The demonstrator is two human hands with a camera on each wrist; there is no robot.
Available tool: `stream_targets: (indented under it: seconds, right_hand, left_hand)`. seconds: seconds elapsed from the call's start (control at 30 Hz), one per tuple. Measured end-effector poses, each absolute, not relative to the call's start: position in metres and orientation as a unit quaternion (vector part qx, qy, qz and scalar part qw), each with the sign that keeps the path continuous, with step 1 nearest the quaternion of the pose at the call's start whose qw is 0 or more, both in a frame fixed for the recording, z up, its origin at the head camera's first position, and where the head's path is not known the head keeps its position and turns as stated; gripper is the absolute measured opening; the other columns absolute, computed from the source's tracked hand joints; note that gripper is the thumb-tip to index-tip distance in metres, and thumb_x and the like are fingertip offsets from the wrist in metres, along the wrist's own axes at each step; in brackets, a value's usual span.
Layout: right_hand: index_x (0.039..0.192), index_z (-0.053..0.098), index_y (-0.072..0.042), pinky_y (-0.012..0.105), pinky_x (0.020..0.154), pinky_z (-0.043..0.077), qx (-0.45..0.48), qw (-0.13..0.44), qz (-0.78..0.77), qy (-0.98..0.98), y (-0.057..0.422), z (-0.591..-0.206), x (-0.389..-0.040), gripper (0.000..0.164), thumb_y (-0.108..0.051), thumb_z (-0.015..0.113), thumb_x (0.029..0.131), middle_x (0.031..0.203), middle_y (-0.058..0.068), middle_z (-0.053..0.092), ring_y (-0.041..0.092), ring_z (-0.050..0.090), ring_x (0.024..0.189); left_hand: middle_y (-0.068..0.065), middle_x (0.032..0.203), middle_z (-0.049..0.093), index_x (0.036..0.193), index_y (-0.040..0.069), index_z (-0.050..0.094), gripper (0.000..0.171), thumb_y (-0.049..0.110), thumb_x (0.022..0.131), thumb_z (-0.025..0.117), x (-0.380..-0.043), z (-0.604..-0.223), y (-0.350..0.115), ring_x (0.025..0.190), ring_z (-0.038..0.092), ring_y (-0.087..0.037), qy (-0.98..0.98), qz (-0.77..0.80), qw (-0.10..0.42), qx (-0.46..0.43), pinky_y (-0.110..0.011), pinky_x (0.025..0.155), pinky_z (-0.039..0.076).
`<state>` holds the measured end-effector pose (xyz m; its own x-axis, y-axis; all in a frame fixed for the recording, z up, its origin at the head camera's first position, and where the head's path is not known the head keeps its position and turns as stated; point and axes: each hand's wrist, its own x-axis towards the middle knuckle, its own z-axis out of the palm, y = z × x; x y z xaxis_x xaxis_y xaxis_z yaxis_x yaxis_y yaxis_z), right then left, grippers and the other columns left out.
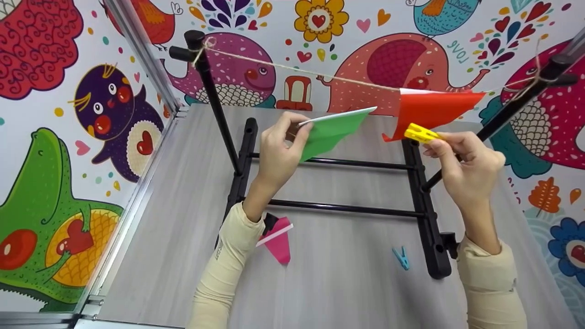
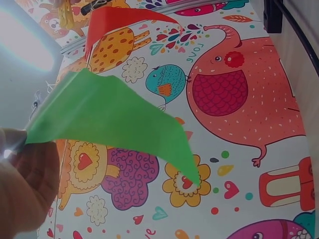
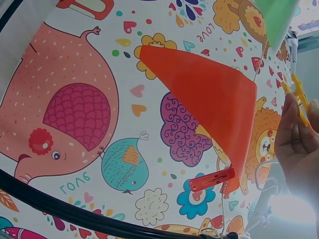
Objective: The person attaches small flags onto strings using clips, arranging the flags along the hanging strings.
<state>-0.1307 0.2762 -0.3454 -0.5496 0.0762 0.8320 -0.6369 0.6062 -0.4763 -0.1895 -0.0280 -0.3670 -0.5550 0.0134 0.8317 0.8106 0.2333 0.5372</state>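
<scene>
In the head view my left hand (image 1: 284,148) pinches a green paper pennant (image 1: 336,132) by its white-edged top, near one corner. The pennant overlaps the string (image 1: 301,69) in the left wrist view. Between thumb and fingers my right hand (image 1: 470,167) holds a yellow clothespin (image 1: 419,133), just in front of a red pennant (image 1: 434,108). That red pennant hangs from the string, and a red clothespin (image 3: 212,179) grips one end of it in the right wrist view.
A black frame (image 1: 343,208) with upright posts carries the string. On the grey floor panel (image 1: 347,274) lie a pink pennant (image 1: 279,244) with a pale edge and a blue clothespin (image 1: 401,258). Walls printed with cartoon animals (image 1: 384,73) enclose the back and sides.
</scene>
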Motion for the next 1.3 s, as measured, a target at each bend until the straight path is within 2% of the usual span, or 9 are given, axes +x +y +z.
stream_targets:
  seconds: [0.23,0.77,0.9,1.03,1.3]
  right_hand:
    - [0.098,0.068,0.016,0.012,0.074,0.051,0.183,0.434,0.404,-0.784,0.277,-0.341,-0.135,0.016,0.013,0.077,0.085,0.088,0.024,0.075,-0.009,0.068,0.082]
    - [0.095,0.068,0.015,0.01,0.069,0.047,0.185,0.445,0.384,-0.788,0.276,-0.333,-0.139,0.015,0.01,0.078,0.086,0.084,0.024,0.074,-0.013,0.066,0.083]
    - [0.095,0.067,0.015,0.01,0.074,0.048,0.178,0.446,0.379,-0.791,0.275,-0.329,-0.142,0.016,0.013,0.077,0.084,0.084,0.025,0.074,-0.015,0.065,0.083]
    - [0.095,0.066,0.015,0.009,0.078,0.048,0.175,0.448,0.368,-0.796,0.274,-0.323,-0.148,0.017,0.015,0.077,0.082,0.082,0.026,0.073,-0.018,0.062,0.083]
    - [0.093,0.066,0.015,0.007,0.075,0.046,0.181,0.447,0.347,-0.805,0.271,-0.311,-0.159,0.016,0.015,0.078,0.083,0.083,0.024,0.074,-0.022,0.059,0.083]
  left_hand:
    - [-0.012,0.08,0.07,0.098,-0.003,0.066,0.007,0.0,0.095,0.07,-0.194,-0.359,-0.027,0.065,0.065,-0.019,-0.7,-0.544,0.356,-0.295,-0.024,0.056,0.052]
    - [-0.011,0.081,0.07,0.101,-0.003,0.065,0.008,0.004,0.099,0.067,-0.209,-0.343,-0.022,0.067,0.065,-0.018,-0.714,-0.531,0.33,-0.316,-0.025,0.059,0.053]
    - [-0.011,0.081,0.07,0.101,-0.003,0.065,0.008,0.005,0.1,0.067,-0.212,-0.339,-0.02,0.067,0.065,-0.018,-0.712,-0.531,0.331,-0.318,-0.025,0.06,0.053]
    - [-0.011,0.085,0.07,0.103,-0.003,0.064,0.01,0.007,0.102,0.065,-0.217,-0.336,-0.018,0.069,0.064,-0.017,-0.717,-0.524,0.328,-0.321,-0.025,0.062,0.052]
    - [-0.013,0.096,0.071,0.108,-0.005,0.063,0.015,0.01,0.106,0.059,-0.223,-0.334,-0.016,0.077,0.063,-0.019,-0.728,-0.515,0.323,-0.317,-0.029,0.07,0.05]
